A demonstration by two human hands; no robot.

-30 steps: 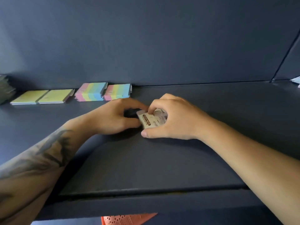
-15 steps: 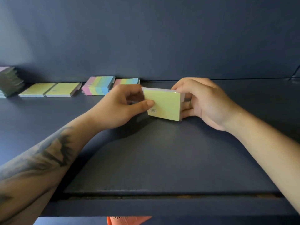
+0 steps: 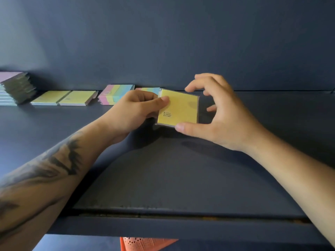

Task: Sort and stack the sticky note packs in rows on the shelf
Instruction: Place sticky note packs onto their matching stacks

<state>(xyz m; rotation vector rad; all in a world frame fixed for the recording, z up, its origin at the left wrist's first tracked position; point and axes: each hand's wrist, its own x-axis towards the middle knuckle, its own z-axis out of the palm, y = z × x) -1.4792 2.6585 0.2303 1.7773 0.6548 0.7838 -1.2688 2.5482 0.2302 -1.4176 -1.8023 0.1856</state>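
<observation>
A yellow sticky note pack (image 3: 181,109) in clear wrap is held tilted above the dark shelf (image 3: 163,178). My left hand (image 3: 134,111) pinches its left edge, thumb on the top face. My right hand (image 3: 217,113) hovers beside its right side with curled, spread fingers; only the thumb tip touches the pack's near edge. Along the back wall lie two flat yellow packs (image 3: 63,98) and two rainbow packs (image 3: 116,94), the right one partly hidden behind my left hand.
A tall stack of packs (image 3: 14,89) stands at the far left by the back wall. An orange perforated basket (image 3: 143,244) shows below the shelf's front edge (image 3: 172,227). The back wall is close behind the row.
The pack was turned from its labelled face to its yellow face and lifted. My right hand has let go of its right edge and spread its fingers; my left hand keeps hold.
</observation>
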